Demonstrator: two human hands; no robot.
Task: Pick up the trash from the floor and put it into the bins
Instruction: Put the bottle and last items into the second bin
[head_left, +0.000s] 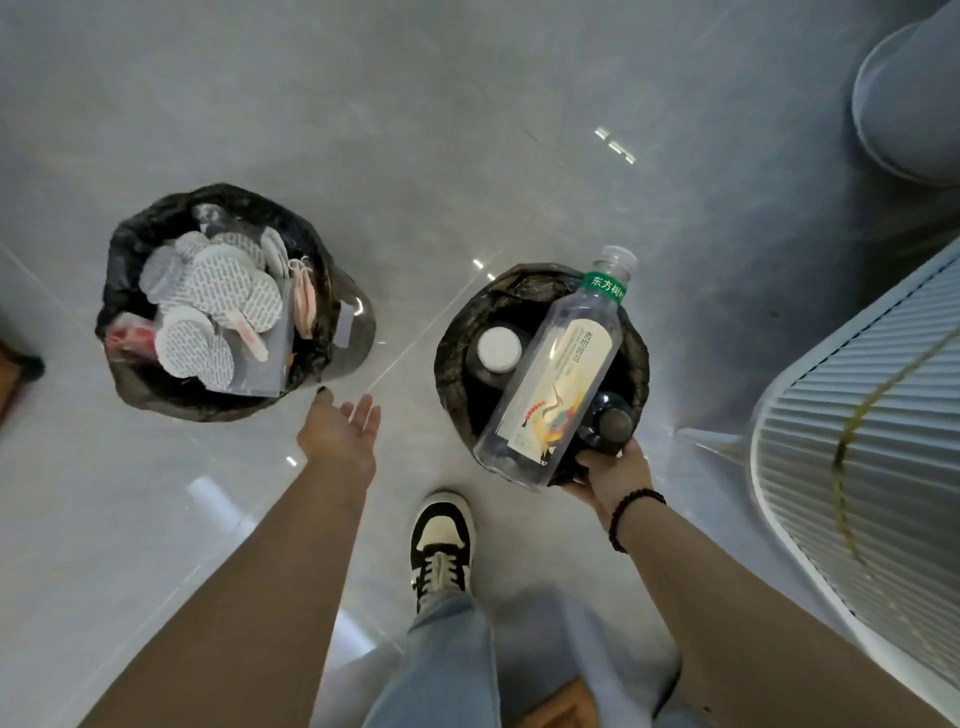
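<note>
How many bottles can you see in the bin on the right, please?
3: a large clear bottle lying across the right bin's top, a white-capped bottle at its left, and a dark-capped bottle nearest the right hand. More may be hidden underneath.

— What is the floor (467, 130) made of?
— Smooth grey tile, glossy enough to throw back the lights.
— And the big bottle (550, 374)?
— Clear, shiny plastic with a paper-looking label and a green band at the neck. It lies across a bin (452, 364) lined with a crinkled, glossy black plastic bag.
— The other bin (117, 270), left of the bottle?
— Same shiny black liner; the round discs (228, 291) inside look like matt printed paper.
— Right of the bottle?
— A ribbed panel (857, 415), seemingly matt plastic.
</note>
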